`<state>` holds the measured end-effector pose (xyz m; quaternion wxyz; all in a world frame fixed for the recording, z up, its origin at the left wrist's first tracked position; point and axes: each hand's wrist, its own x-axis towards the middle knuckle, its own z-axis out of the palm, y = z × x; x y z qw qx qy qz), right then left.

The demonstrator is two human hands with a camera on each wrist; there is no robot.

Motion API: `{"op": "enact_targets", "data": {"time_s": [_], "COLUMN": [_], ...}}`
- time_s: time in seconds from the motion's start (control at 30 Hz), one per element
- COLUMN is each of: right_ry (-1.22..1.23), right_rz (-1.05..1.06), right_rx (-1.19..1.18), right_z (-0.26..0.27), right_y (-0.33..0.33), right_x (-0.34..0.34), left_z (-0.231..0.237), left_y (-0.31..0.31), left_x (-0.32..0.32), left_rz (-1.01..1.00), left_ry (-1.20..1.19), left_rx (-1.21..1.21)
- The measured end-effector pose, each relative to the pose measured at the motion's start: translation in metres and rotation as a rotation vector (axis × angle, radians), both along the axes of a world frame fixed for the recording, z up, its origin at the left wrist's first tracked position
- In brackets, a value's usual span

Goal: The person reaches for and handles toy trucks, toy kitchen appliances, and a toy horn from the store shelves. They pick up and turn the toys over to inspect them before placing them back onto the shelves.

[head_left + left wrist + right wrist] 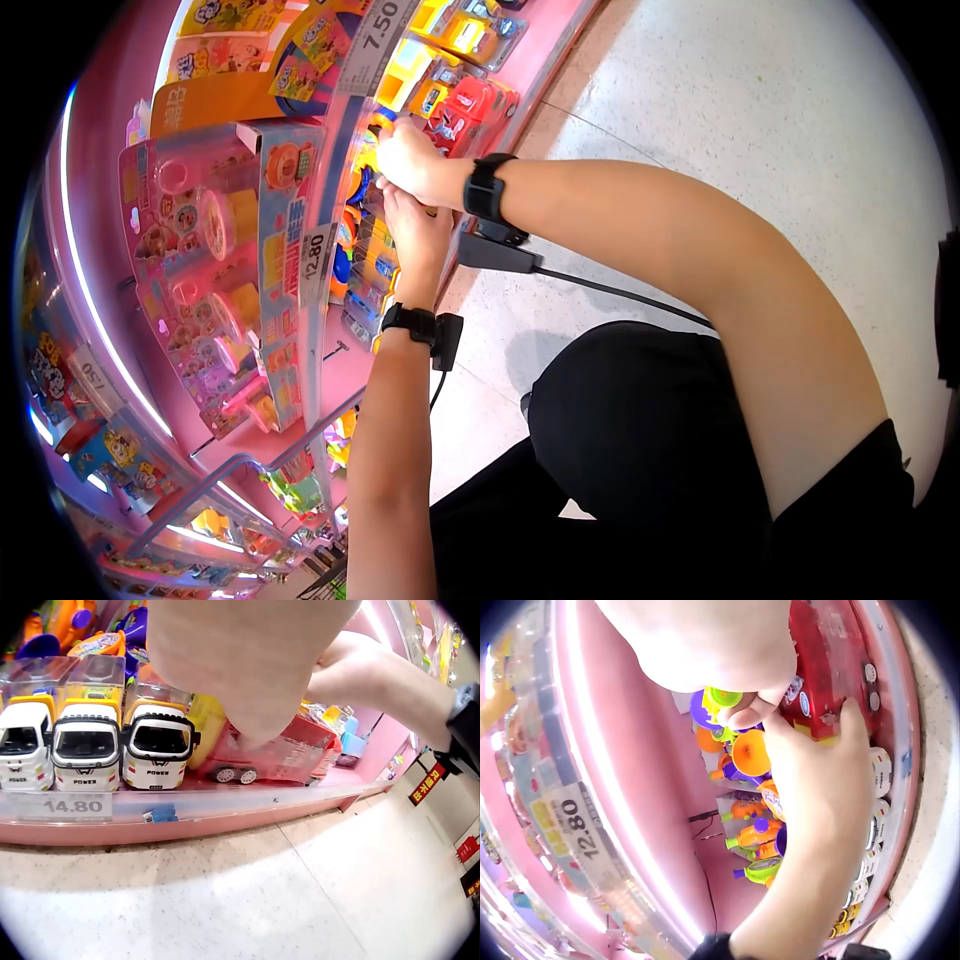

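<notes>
My right hand (pixel 412 160) reaches into a shelf of toys; in the right wrist view the hand (pixel 720 645) curls its fingers round a yellow-green and purple toy (pixel 726 697). Just beside it, my left hand (pixel 418 232) has its thumb extended against a packaged red toy vehicle (pixel 821 667), its other fingertips hidden near the right hand. In the left wrist view the left hand (pixel 247 660) covers part of that red vehicle (pixel 277 754), which stands at the shelf's front.
White toy trucks (pixel 86 746) line the shelf beside the red vehicle. Orange and purple toys (pixel 754 832) lie deeper in. Pink boxed sets (pixel 215 240) and a price-tagged shelf edge (pixel 315 265) are close by. Pale floor (pixel 620 90) lies beyond the shelf.
</notes>
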<state>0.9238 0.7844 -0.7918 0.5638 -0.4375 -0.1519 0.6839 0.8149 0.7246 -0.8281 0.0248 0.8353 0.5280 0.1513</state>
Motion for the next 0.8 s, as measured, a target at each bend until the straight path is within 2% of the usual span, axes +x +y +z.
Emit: {"op": "enact_targets", "data": {"time_s": [0.03, 0.13, 0.17, 0.23, 0.3, 0.4, 0.47, 0.57, 0.6, 0.67, 0.7, 0.73, 0.77, 0.8], "right_ry": [0.009, -0.008, 0.047, 0.157, 0.085, 0.026, -0.067, -0.279, -0.363, -0.528, -0.594, -0.669, -0.735, -0.787], "right_rz": [-0.029, -0.095, -0.081, -0.05, -0.013, 0.051, 0.13, 0.289, 0.348, 0.437, 0.454, 0.451, 0.434, 0.406], "right_rx": [0.032, 0.107, 0.122, 0.147, 0.132, 0.139, 0.162, 0.272, 0.322, 0.479, 0.57, 0.667, 0.764, 0.839], "right_z": [-0.008, -0.016, -0.019, -0.025, -0.031, -0.041, -0.045, -0.046, -0.044, -0.035, -0.028, -0.022, -0.016, -0.01], "right_y": [0.013, 0.047, 0.051, 0.061, 0.074, 0.082, 0.079, 0.07, 0.065, 0.052, 0.043, 0.032, 0.023, 0.012], "right_x": [-0.01, -0.033, -0.038, -0.047, -0.051, -0.048, -0.043, -0.032, -0.026, -0.011, -0.004, 0.003, 0.009, 0.02], "left_z": [0.009, 0.016, 0.019, 0.02, 0.006, -0.001, -0.002, 0.001, -0.008, 0.0, 0.018, 0.023, 0.027, 0.029], "left_y": [-0.002, 0.006, 0.001, 0.002, 0.008, -0.003, -0.005, -0.002, 0.004, 0.013, 0.008, 0.001, 0.001, 0.003], "left_x": [0.01, 0.013, 0.012, 0.011, 0.003, 0.006, 0.009, -0.004, -0.015, -0.008, 0.005, 0.009, 0.015, 0.017], "left_rz": [0.002, 0.079, 0.044, 0.107, -0.02, 0.187, 0.176, -0.03, 0.035, 0.106, 0.116, 0.073, 0.139, 0.107], "left_ry": [-0.027, -0.167, -0.135, 0.014, 0.005, -0.921, -0.845, -0.272, -0.123, 0.022, 0.016, 0.03, 0.038, -0.008], "left_rx": [0.026, -0.153, -0.136, -0.185, -0.036, -0.505, -0.544, -0.334, -0.279, -0.212, -0.21, -0.103, -0.181, -0.228]}}
